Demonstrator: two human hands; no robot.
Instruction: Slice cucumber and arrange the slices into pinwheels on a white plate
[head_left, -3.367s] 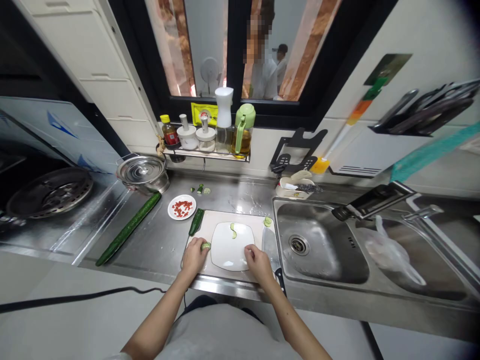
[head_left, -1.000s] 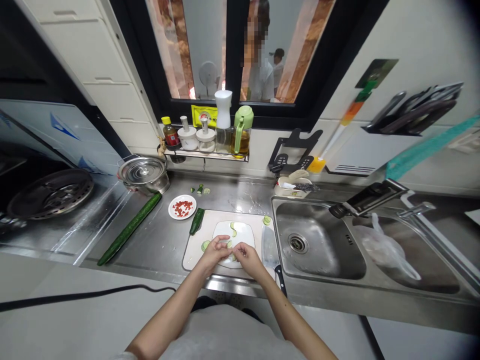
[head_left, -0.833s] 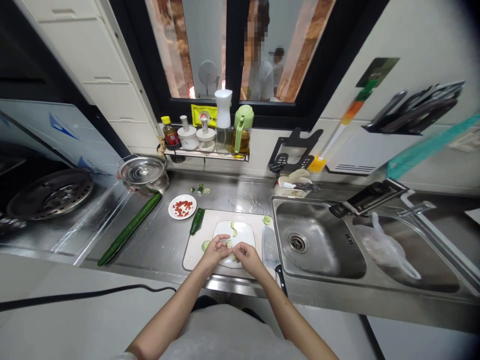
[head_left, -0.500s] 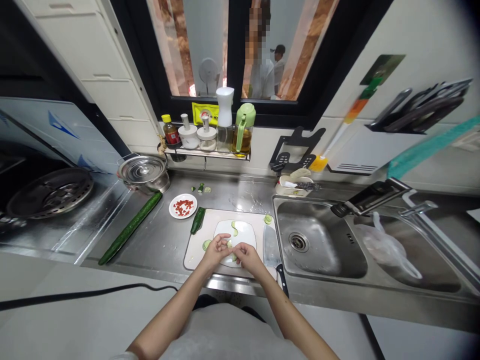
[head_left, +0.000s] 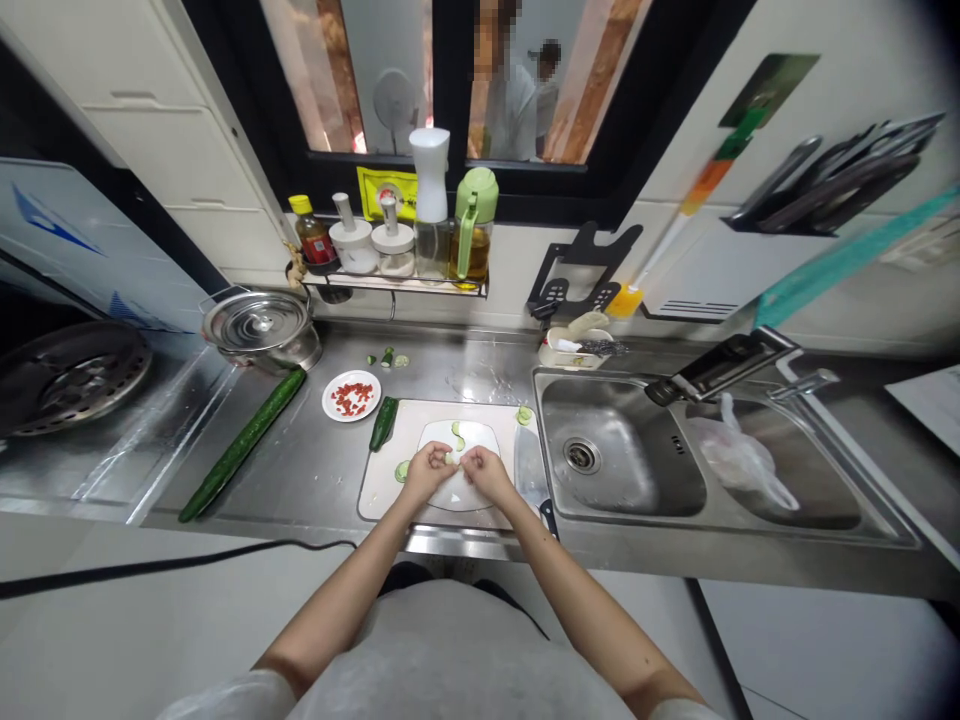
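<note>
Left hand (head_left: 427,470) has come off the loose slices (head_left: 402,470) at the board's left edge since the first frame; it now meets the right hand (head_left: 486,472) over the plate (head_left: 452,496). Fingers bent in on both, tips nearly touching; can't tell from here whether either grips a slice. Key relation: curved row (head_left: 458,435) sits just beyond the fingertips by the plate's far edge, long axis running away from the person, about midway between hands. Loose slices closer to left hand. Plate sits mid-board (head_left: 381,497). Stub (head_left: 383,424) at board's far left corner, knife (head_left: 529,462) along right edge, sink (head_left: 630,480) past that. Long cucumber (head_left: 241,445) well left on the counter (head_left: 319,475). Nothing blocks row, only the fingers themselves crowd it.
</note>
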